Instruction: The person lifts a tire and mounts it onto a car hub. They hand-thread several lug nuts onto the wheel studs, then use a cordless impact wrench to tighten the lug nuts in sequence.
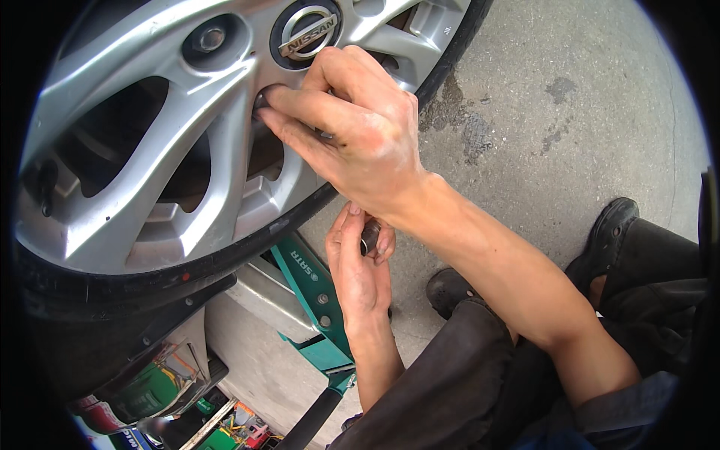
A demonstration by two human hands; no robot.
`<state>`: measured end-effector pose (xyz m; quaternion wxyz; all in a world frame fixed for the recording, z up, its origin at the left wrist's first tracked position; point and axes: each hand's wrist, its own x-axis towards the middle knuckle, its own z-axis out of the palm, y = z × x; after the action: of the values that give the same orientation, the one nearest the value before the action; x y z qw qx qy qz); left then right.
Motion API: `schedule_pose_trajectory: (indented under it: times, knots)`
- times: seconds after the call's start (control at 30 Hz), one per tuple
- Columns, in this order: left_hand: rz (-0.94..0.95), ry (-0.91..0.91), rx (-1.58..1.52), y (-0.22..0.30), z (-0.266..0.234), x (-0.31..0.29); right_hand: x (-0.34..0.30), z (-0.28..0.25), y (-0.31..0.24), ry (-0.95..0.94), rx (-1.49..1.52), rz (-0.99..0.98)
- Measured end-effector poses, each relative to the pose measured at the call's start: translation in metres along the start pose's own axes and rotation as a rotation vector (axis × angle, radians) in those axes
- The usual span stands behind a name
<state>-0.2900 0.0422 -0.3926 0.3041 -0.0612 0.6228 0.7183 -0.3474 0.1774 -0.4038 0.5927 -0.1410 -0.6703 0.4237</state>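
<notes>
A silver alloy wheel (225,150) with a black tyre (300,212) fills the upper left. My right hand (360,127) reaches to its hub area, just below the round centre cap (306,33). Thumb and index finger pinch a small metal lug nut (260,100) at a bolt recess; most of it is hidden by the fingertips. Lower down, beneath my right wrist, my left hand (358,262) is curled around a short, dark metal cylinder (370,236) with a hollow end. Another lug nut (212,39) sits in the recess at upper left.
Below the tyre stands a green floor jack (304,292) with a black handle (319,412). A cluttered rack of tools and boxes (232,427) is at the bottom left. My dark-trousered knee (442,367) and a black shoe (615,225) are on the concrete floor (555,135).
</notes>
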Motion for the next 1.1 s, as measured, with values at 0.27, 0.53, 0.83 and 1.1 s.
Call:
schedule_pose_trajectory:
  times: [0.27,0.53,0.83,1.1]
  knots:
    - [-0.005,0.008,0.015,0.000,0.003,0.000,0.001,-0.001,0.001,0.074,0.010,-0.061]
    - [-0.005,0.000,0.023,-0.001,0.005,0.000,0.006,-0.007,0.005,-0.051,-0.008,-0.041]
    - [-0.040,0.051,-0.030,-0.002,0.008,-0.002,0.005,-0.008,-0.006,-0.077,-0.071,-0.022]
    - [-0.121,0.035,-0.024,-0.016,0.003,-0.010,0.006,-0.003,0.001,-0.055,-0.018,-0.028]
